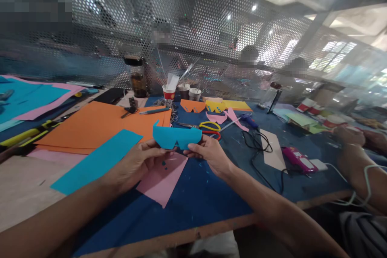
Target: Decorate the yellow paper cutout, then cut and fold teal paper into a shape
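A blue paper cutout shaped like a mask [177, 136] is held up over the table, with a notch in its lower edge. My left hand [136, 163] pinches its lower left end. At its right end, my right hand [211, 154] grips it between thumb and fingers. Beneath the hands lies a pink sheet [163, 179] with small blue scraps on it. A blue paper strip [96, 163] is to the left, partly over orange sheets [81, 129]. Behind the cutout are scissors with yellow handles [210, 125] and red-handled scissors [215, 134].
Orange [192, 106] and yellow cutouts [215, 106] lie farther back, near paper cups [169, 92] and a dark jar [138, 78]. A blue glue gun [249, 121], its cable and a magenta device [299, 160] are right. Another person's arms [350, 161] rest at far right.
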### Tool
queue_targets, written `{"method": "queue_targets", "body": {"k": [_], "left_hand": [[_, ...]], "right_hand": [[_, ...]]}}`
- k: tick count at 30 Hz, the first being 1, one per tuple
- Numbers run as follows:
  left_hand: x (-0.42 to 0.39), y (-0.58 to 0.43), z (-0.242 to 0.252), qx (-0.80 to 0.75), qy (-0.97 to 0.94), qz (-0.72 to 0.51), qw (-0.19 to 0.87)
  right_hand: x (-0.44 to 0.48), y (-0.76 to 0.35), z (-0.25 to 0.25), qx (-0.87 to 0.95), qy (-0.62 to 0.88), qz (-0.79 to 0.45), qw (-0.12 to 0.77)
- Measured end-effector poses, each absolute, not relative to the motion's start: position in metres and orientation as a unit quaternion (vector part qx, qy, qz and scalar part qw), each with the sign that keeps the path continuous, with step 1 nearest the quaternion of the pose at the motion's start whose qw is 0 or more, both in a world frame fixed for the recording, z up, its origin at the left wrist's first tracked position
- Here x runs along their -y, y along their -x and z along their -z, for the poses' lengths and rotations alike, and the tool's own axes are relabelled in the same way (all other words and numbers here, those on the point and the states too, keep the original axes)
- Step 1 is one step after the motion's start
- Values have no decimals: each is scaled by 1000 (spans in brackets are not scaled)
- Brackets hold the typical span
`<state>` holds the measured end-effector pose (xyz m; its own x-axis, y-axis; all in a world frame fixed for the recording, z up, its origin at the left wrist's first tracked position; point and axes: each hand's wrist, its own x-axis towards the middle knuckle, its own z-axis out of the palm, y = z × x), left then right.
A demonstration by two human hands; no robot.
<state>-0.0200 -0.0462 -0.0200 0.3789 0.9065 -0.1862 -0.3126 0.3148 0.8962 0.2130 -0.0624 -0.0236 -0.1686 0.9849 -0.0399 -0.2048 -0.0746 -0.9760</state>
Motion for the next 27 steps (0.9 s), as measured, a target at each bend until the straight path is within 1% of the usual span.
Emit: {"method": "queue_targets", "body": {"k": [12, 22, 27], "left_hand": [[44, 24, 26, -358, -350, -461, 733], [44, 24, 28, -375, -366, -451, 723], [45, 24, 25, -361, -408, -439, 714]], "right_hand": [[67, -214, 17, 453, 388, -640, 485], [66, -214, 16, 454, 397, -630, 490], [66, -215, 18, 456, 398, -624, 495]]}}
